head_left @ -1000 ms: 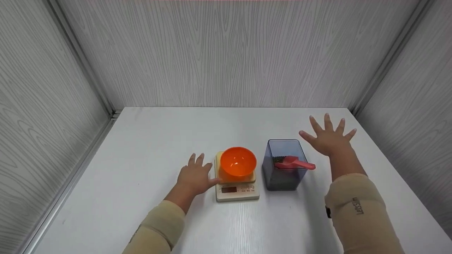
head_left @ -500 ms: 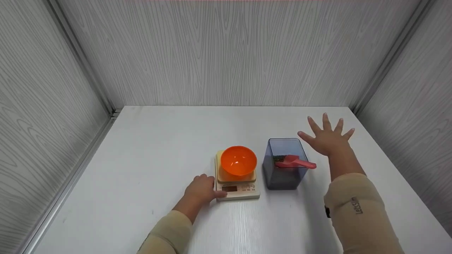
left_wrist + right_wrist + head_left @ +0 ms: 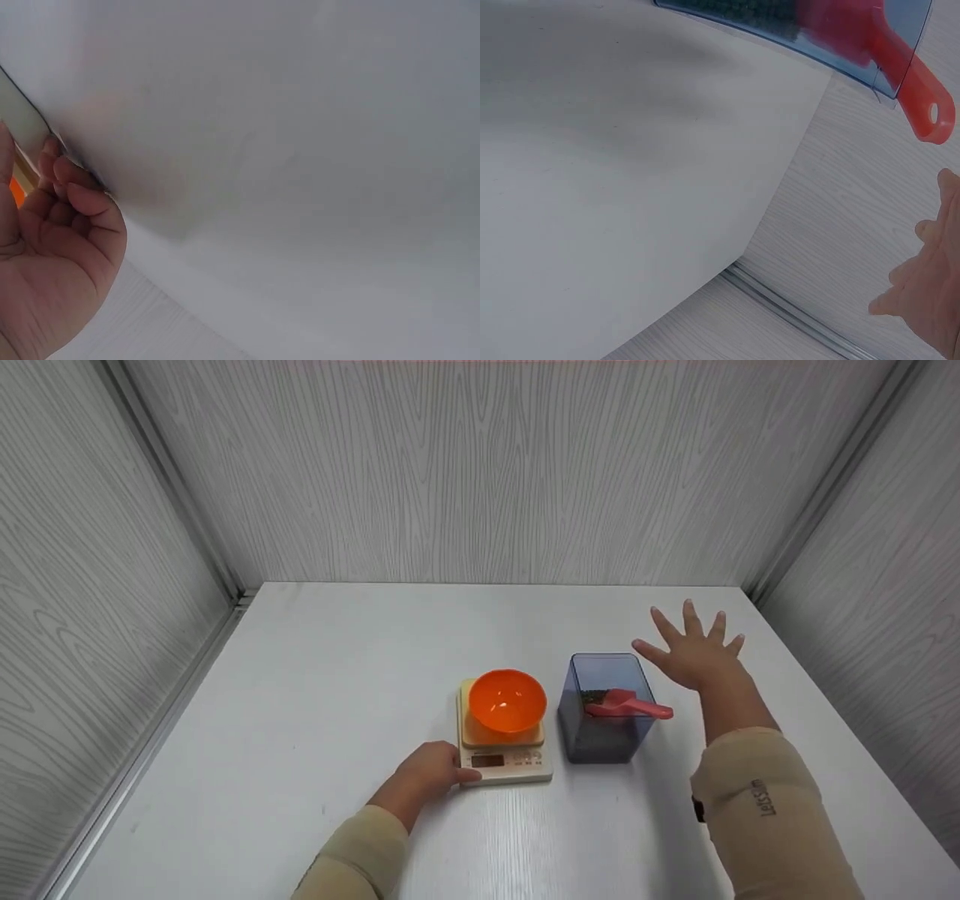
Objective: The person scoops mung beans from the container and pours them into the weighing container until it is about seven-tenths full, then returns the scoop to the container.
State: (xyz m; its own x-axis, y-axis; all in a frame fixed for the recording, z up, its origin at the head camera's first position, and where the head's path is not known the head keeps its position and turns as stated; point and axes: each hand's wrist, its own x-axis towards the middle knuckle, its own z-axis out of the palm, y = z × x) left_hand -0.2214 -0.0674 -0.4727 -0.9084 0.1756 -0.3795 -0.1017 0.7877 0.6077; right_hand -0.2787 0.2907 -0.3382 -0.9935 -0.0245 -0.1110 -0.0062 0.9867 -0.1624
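Scale (image 3: 504,754) sits mid-table (image 3: 315,675), bowl (image 3: 507,701) on its platform; bin (image 3: 604,709) with red scoop (image 3: 627,705) stands just beside it on the right. Left hand (image 3: 430,771) has fingers curled against the scale's near left corner, thumb tip at its front edge. Judgement: press lightly and straight down so the bowl stays centred. Right hand (image 3: 694,655) hovers open, fingers spread, beyond the bin, touching nothing.

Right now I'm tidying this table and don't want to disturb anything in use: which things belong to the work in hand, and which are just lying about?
In use:
- kitchen scale, left hand at its corner
- orange bowl on the scale
- blue container
- red scoop resting in it
- right hand, spread beside it

Lying about:
- nothing else on the table
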